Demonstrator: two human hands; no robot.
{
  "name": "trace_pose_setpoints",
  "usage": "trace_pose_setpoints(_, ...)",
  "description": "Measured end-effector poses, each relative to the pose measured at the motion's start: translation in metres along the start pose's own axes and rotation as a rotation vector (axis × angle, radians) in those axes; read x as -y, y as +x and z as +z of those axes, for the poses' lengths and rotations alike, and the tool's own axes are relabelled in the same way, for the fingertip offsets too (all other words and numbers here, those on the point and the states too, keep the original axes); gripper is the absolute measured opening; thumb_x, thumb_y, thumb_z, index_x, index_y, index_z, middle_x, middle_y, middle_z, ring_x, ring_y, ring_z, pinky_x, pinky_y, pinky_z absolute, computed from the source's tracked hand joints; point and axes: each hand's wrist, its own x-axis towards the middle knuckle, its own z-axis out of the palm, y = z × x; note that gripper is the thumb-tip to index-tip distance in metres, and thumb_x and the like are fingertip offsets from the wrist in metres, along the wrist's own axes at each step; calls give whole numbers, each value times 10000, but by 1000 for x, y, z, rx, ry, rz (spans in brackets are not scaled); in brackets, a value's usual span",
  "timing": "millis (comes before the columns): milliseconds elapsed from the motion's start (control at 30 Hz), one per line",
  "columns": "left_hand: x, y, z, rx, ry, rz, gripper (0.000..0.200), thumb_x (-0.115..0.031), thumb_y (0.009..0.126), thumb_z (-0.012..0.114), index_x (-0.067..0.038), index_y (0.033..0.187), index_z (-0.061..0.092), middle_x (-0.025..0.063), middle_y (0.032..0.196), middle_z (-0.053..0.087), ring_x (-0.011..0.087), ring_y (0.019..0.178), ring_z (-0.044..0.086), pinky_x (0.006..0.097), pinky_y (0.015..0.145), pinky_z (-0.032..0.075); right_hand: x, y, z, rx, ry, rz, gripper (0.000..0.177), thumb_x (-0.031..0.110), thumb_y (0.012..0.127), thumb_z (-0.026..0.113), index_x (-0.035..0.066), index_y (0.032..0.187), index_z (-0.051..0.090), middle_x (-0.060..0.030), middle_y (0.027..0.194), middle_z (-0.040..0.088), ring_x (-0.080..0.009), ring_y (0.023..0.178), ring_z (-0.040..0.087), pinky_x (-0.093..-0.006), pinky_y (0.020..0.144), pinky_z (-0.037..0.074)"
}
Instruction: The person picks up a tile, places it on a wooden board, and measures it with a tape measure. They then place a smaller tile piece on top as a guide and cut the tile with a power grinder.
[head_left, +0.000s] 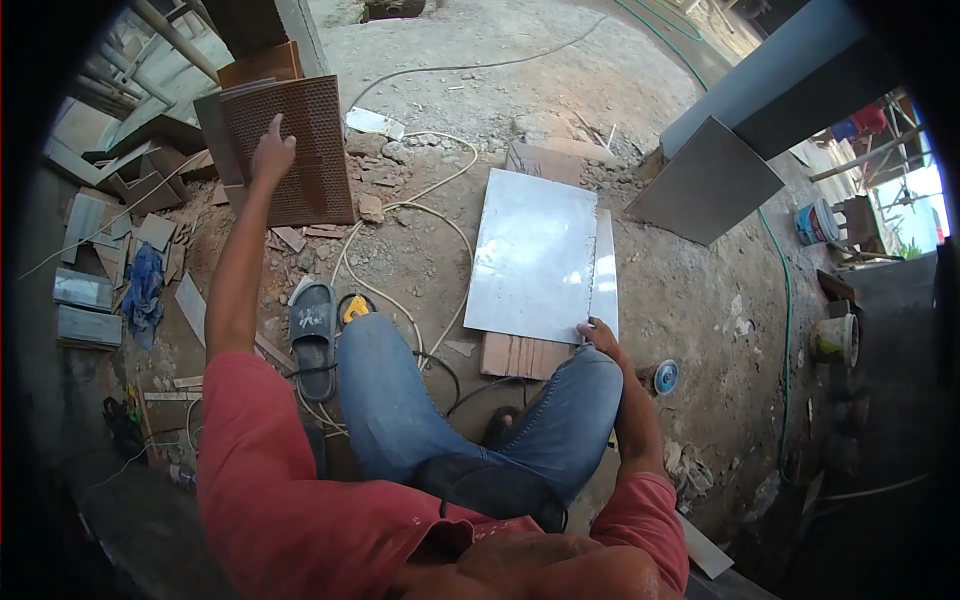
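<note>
My left hand (pixel 272 150) is stretched out to the far left and rests on a brown ribbed tile (pixel 305 150) that leans upright against other tiles; the fingers lie flat on it, one pointing up. Near my right knee, my right hand (pixel 600 335) touches the near corner of a large glossy grey tile (pixel 535 250), which lies flat on wooden blocks (pixel 515 355). A narrow cut strip (pixel 605 270) lies along that tile's right edge. I am seated, with blue jeans and red sleeves in view.
A white cable (pixel 440 190) loops over the dirt between the tiles. A black sandal (pixel 313 330) lies by my left knee. Broken tile pieces (pixel 110 260) pile up at left. A grey tile (pixel 705 180) leans at right. A cutting disc (pixel 666 377), a green hose (pixel 785 290) and buckets (pixel 835 340) sit at right.
</note>
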Motion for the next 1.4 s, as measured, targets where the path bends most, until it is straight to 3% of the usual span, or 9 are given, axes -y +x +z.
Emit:
trace_pose_setpoints(100,-62,-113,89,361,-739,-7,457,-283,868,549,-39,1248,482,119,980,613,241,893,584,350,756,455,13,1,1,-21,18,48,445,315,830,590,-97,999,598,-144,839,643,-190,754,595,-314,663,467)
trace_pose_setpoints(167,-102,-190,160,965,-800,-291,456,-373,844,601,-70,1175,524,7,802,482,138,686,440,332,593,408,8,7,4,-10,54,89,455,319,824,590,-83,1037,588,-150,863,642,-202,767,601,-341,684,472)
trace_pose_setpoints(267,-175,-287,226,1149,-694,-452,580,-387,886,530,59,1248,457,224,1270,486,375,1120,496,492,860,428,7,12,4,-79,-93,13,571,372,807,605,-119,1093,545,-220,958,627,-249,881,603,-356,777,465)
trace_pose_setpoints(467,-175,-316,285,806,-965,-540,610,-392,895,507,116,1225,443,267,1264,478,338,1173,484,403,937,404,55,-27,-17,-88,418,-196,531,417,845,574,-54,1088,549,-87,855,607,-185,753,567,-317,663,459)
trace_pose_setpoints(500,-190,-304,205,819,-892,-454,646,-427,905,474,91,1282,393,268,1315,429,359,1234,418,423,997,348,72,-34,-27,-63,473,-149,475,407,853,587,-26,1046,556,-45,774,566,-126,652,518,-276,541,422)
trace_pose_setpoints(667,-184,-269,108,900,-1082,-424,657,-438,920,449,140,1230,415,239,1249,492,304,1144,475,426,925,390,157,-86,-53,-75,426,-95,326,319,901,530,16,782,549,-2,607,480,-100,447,420,-243,377,303)
trace_pose_setpoints(733,-159,-275,68,773,-1343,-310,533,-410,922,479,75,1141,507,157,1063,577,221,982,520,384,806,422,195,-124,-40,-67,444,-118,318,311,903,526,23,768,545,2,597,474,-96,435,410,-234,369,290)
trace_pose_setpoints(933,-57,-300,-61,563,-1452,-521,414,-323,928,505,37,1129,537,131,1030,616,183,905,604,324,758,480,268,-168,43,150,582,-182,280,275,913,519,32,773,537,8,584,465,-84,418,401,-227,357,294)
trace_pose_setpoints(1400,211,-261,-46,333,-1460,-738,321,-207,887,553,48,1082,550,138,1030,612,213,911,609,363,786,498,376,-116,258,546,736,-56,169,160,912,501,-5,879,491,-42,676,461,-120,486,396,-254,394,288)
